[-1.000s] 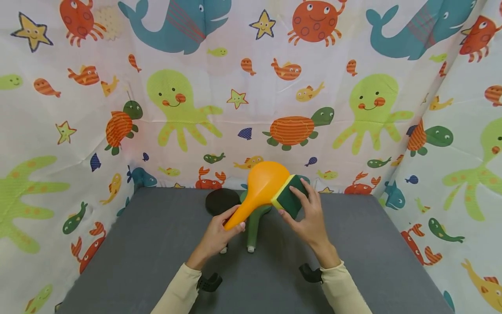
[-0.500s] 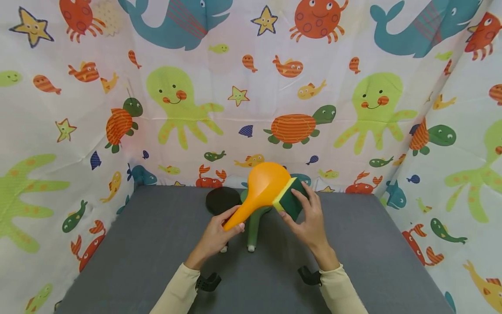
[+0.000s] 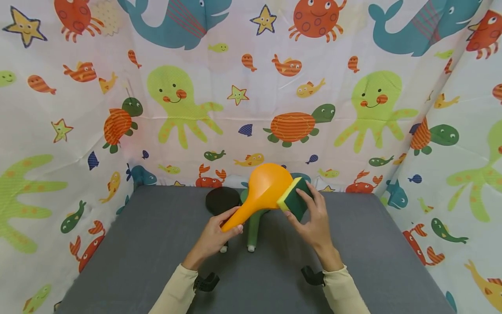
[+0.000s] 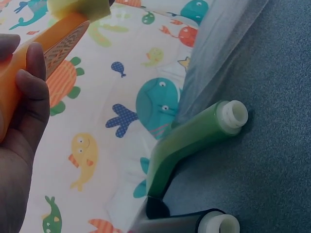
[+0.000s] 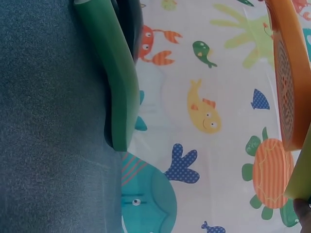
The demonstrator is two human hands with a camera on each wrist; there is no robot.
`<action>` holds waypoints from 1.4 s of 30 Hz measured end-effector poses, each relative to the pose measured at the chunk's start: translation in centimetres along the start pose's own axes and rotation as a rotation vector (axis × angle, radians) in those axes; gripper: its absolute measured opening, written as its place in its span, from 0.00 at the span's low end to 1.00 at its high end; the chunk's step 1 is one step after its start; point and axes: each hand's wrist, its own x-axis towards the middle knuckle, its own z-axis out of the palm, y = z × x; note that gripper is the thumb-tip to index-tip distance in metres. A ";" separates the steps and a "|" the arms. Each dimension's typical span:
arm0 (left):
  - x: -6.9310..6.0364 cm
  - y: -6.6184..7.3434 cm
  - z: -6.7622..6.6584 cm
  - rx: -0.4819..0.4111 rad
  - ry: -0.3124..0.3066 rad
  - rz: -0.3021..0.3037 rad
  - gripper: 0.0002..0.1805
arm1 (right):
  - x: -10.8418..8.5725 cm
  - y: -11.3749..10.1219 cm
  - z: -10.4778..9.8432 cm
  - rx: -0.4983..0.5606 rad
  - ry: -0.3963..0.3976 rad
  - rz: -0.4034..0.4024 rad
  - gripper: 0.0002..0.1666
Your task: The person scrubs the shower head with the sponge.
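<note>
My left hand (image 3: 213, 235) grips the handle of an orange shower head (image 3: 268, 185), holding it raised and slanted over the table. Its perforated spray face (image 4: 68, 43) is turned away from the head camera and shows in both wrist views. Between the fingers and thumb of my right hand (image 3: 315, 222) is a sponge (image 3: 295, 198), yellow with a dark green scouring side. The sponge's yellow side lies against the right rim of the orange head. Only a fingertip of the right hand (image 5: 303, 213) appears in the right wrist view.
Behind the hands, a green shower head (image 3: 253, 229) and a black shower head (image 3: 222, 200) stand on the grey table (image 3: 157, 253), white handle ends toward me. The left arm partly hides the black one. A sea-animal printed curtain (image 3: 235, 122) surrounds the table's back and sides.
The sponge and right hand have shifted slightly right and down along the orange shower head's rim. The left hand and shower head have barely moved.
</note>
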 end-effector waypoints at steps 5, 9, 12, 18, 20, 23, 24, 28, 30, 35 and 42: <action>-0.2 0.0 -0.5 0.017 -0.002 -0.009 0.31 | -0.1 -0.5 0.0 0.010 -0.021 -0.070 0.40; -0.3 -0.1 -1.1 0.037 -0.010 -0.015 0.31 | -0.1 -0.4 -0.1 0.033 -0.015 -0.092 0.38; -0.4 0.0 -1.4 0.066 -0.016 -0.016 0.31 | 0.0 -0.2 -0.4 0.032 -0.007 -0.074 0.38; -0.4 0.4 -1.3 0.094 -0.072 0.000 0.31 | 0.3 0.5 -1.7 0.006 -0.002 0.043 0.40; -0.4 0.5 -1.1 0.099 -0.091 -0.001 0.31 | 0.4 0.6 -2.0 0.007 -0.001 0.068 0.39; -0.4 0.6 -0.7 0.107 -0.097 0.001 0.31 | 0.5 0.6 -2.3 0.001 -0.005 0.090 0.40; -0.4 0.6 -0.7 0.108 -0.095 0.007 0.31 | 0.4 0.5 -2.3 -0.004 -0.007 0.092 0.40; -0.6 0.5 -0.5 0.114 -0.090 0.021 0.31 | 0.2 -0.1 -1.8 -0.014 -0.022 0.058 0.40; -0.6 0.4 -0.5 0.117 -0.090 0.025 0.31 | 0.1 -0.5 -1.3 -0.017 -0.042 0.015 0.40; -0.6 0.1 -0.4 0.129 -0.088 0.032 0.31 | 0.0 -1.1 -0.7 -0.009 -0.055 -0.066 0.41; -0.7 0.3 0.2 0.146 -0.121 0.038 0.32 | 0.4 -0.3 -1.6 -0.015 -0.009 0.031 0.39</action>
